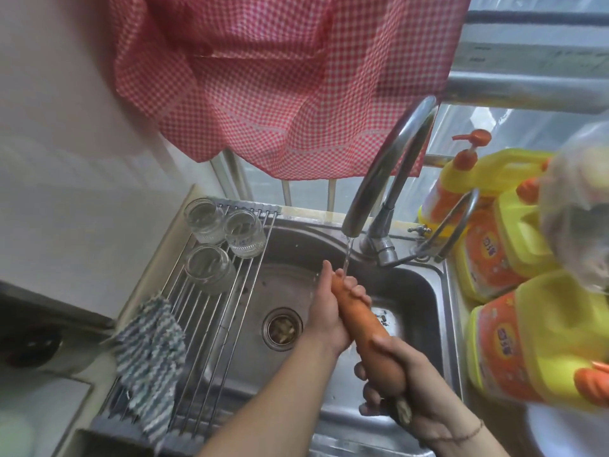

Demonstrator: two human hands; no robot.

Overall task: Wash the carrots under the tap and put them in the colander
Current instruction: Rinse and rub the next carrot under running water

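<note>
A long orange carrot (361,328) is held over the steel sink (425,285), its thin tip up under the tap. My left hand (324,311) wraps around the carrot's upper part near the tip. My right hand (405,380) grips its thick stem end, lower right. Water runs in a thin stream from the curved chrome tap (385,173) onto the tip and my left fingers. No colander is in view.
A roll-up drying rack (204,321) covers the sink's left side, with three glasses (227,239) and a striped cloth (148,361) on it. Yellow detergent bottles (527,344) stand to the right. A red checked cloth (280,80) hangs above. The drain (282,328) lies left of my hands.
</note>
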